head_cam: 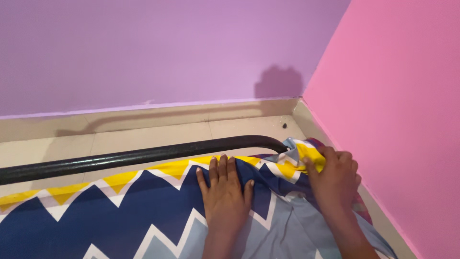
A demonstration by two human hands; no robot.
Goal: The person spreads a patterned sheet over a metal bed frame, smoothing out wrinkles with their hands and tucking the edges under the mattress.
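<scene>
A bedsheet (143,206) with a zigzag pattern in navy, white, yellow and pale blue covers a bed at the bottom of the head view. My left hand (224,192) lies flat on the sheet, fingers spread, close to the bed's edge. My right hand (335,177) grips the bunched corner of the sheet (299,158) at the bed's far right corner, fingers curled around the fabric. A black metal rail (143,156) of the bed frame runs along the sheet's far edge and bends down near the gathered corner.
Beyond the rail lies a beige tiled floor (158,134) with a small dark speck (284,125) near the corner. A purple wall (158,48) stands behind, and a pink wall (402,105) is close on the right.
</scene>
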